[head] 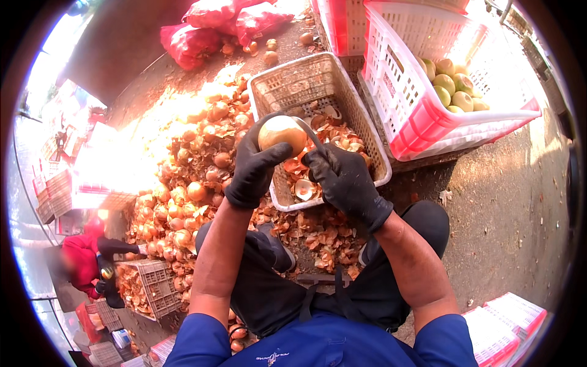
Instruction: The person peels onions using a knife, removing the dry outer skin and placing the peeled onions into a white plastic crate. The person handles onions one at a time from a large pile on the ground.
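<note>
In a black glove, my left hand [257, 165] grips a pale yellow-brown onion [283, 135], thumb across its lower side. My right hand [346, 181], also gloved in black, is closed around the handle of a curved-looking knife [310, 133], its blade at the onion's right edge. Both hands are above a dirty white plastic crate [383, 160] that holds onion skins and cut ends [339, 137]. To the left of the crate lies a large heap of unpeeled onions [197, 190].
Peeled onions [451, 87] lie in a red and white crate [412, 133] at upper right. Red mesh sacks [192, 41] stand at the top. A co-worker in red [82, 261] is at left beside a crate of skins [158, 289]. More crates [500, 325] are at lower right.
</note>
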`<state>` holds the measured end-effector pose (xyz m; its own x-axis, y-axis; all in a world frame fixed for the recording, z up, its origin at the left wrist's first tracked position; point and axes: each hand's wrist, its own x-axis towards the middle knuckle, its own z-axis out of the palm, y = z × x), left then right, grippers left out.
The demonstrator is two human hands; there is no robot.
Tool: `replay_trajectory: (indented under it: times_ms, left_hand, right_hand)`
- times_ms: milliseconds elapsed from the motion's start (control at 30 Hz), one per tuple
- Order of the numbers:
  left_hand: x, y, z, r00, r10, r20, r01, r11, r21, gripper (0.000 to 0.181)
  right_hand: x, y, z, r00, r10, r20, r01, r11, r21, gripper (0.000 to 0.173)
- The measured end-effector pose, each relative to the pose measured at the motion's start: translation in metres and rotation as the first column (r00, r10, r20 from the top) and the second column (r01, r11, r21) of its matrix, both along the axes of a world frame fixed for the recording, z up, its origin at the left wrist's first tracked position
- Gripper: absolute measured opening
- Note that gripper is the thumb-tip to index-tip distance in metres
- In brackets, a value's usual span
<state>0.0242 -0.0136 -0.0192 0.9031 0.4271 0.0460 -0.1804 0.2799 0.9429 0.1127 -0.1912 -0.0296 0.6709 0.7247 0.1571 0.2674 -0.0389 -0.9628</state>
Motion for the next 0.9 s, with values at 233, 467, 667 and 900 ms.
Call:
replay_trajectory:
  times_ms: [233, 467, 667, 900]
  left_hand:
    - [0.002, -0.005, 0.006, 0.998, 0.056, -0.021, -0.054, 0.994, 0.095, 0.065]
    - [-0.001, -0.01, 0.014, 0.994, 0.025, -0.109, -0.002, 0.979, 0.205, 0.072]
    - [-0.001, -0.01, 0.012, 0.989, 0.004, -0.148, 0.038, 0.958, 0.283, 0.069]
    - [0.003, -0.014, 0.008, 0.999, 0.023, -0.048, -0.015, 0.987, 0.157, 0.055]
  right_hand:
    - [-0.003, 0.0, 0.004, 0.999, 0.017, 0.048, -0.015, 0.999, -0.046, 0.026]
    - [-0.003, 0.001, 0.006, 0.996, 0.014, 0.09, -0.007, 0.997, -0.076, 0.024]
    - [0.0, -0.003, 0.013, 0.998, 0.015, 0.066, -0.005, 0.989, -0.145, 0.024]
    - [-0.002, 0.003, 0.006, 1.0, 0.014, 0.004, -0.014, 0.993, -0.118, 0.026]
